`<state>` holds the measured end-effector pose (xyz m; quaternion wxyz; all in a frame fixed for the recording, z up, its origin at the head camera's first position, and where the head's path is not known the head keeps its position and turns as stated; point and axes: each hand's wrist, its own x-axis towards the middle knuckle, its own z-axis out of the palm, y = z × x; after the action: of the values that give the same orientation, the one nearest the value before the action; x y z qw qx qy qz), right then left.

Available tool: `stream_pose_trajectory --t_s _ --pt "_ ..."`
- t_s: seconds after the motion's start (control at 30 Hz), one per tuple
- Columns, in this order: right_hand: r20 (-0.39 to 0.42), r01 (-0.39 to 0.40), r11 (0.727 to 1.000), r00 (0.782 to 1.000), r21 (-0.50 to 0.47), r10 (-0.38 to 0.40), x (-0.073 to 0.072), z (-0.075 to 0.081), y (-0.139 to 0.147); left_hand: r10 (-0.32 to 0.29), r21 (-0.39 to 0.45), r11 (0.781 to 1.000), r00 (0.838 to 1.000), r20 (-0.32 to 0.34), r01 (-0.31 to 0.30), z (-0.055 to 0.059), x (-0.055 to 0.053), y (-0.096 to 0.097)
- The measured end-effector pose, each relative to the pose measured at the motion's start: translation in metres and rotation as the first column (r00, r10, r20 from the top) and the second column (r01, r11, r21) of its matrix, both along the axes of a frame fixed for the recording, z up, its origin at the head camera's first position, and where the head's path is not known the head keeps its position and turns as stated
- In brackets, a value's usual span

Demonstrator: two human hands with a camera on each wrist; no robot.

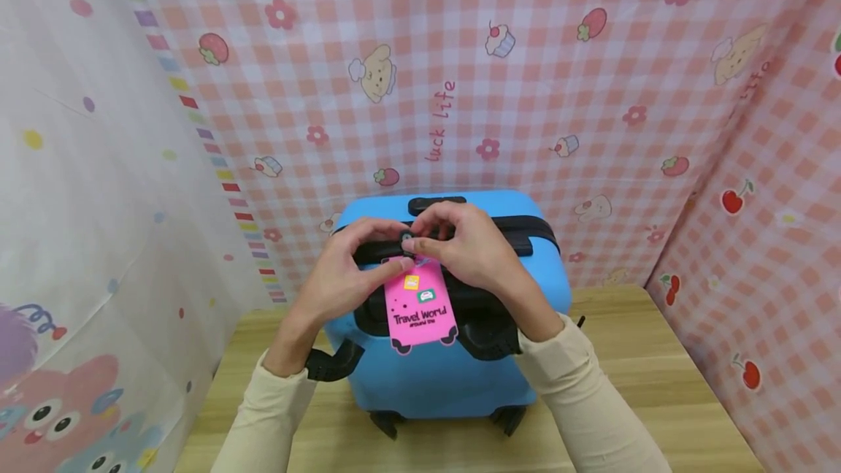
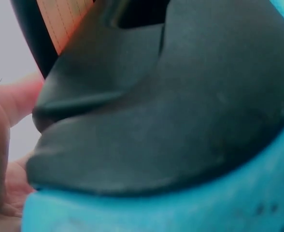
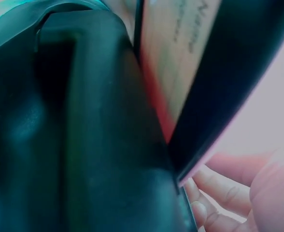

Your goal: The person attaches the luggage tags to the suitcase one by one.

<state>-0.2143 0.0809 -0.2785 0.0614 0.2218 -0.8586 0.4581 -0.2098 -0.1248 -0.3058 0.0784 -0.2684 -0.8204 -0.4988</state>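
Observation:
A pink luggage tag (image 1: 402,301) with "Travel World" lettering hangs in front of the black handle (image 1: 519,245) of a blue suitcase (image 1: 440,382). My left hand (image 1: 336,276) pinches the tag's top end, its thumb across the front. Close beside it, my right hand (image 1: 474,248) pinches the short black strap (image 1: 406,236) between thumb and curled index finger. How the strap runs behind the fingers is hidden. The right wrist view shows the tag's back with a name card (image 3: 180,58); the left wrist view is mostly filled by black suitcase trim (image 2: 180,121).
The suitcase stands on a wood-grain table (image 1: 631,378), with dark wheels (image 1: 384,422) toward me. A pink checked cloth (image 1: 460,115) hangs right behind it and along the right side. A white patterned cloth (image 1: 131,188) hangs at the left.

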Motion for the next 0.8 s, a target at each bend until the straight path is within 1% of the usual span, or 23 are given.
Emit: stream_pose_trajectory --t_s 0.23,0.4,0.8 --pt "0.025 -0.009 1.0 1.0 0.008 0.008 -0.0009 0.0023 -0.0002 0.003 -0.006 1.0 1.0 -0.004 -0.003 0.0005 0.0005 -0.0004" --pt "0.039 0.0 1.0 0.999 0.01 0.0 -0.0005 0.0031 -0.0014 0.001 0.004 1.0 1.0 0.001 -0.001 0.0 0.0008 -0.0003" --pt "0.026 -0.007 1.0 1.0 -0.007 0.007 -0.0011 0.002 -0.0026 0.002 0.022 1.0 1.0 0.011 -0.003 0.0002 0.0006 -0.0002"
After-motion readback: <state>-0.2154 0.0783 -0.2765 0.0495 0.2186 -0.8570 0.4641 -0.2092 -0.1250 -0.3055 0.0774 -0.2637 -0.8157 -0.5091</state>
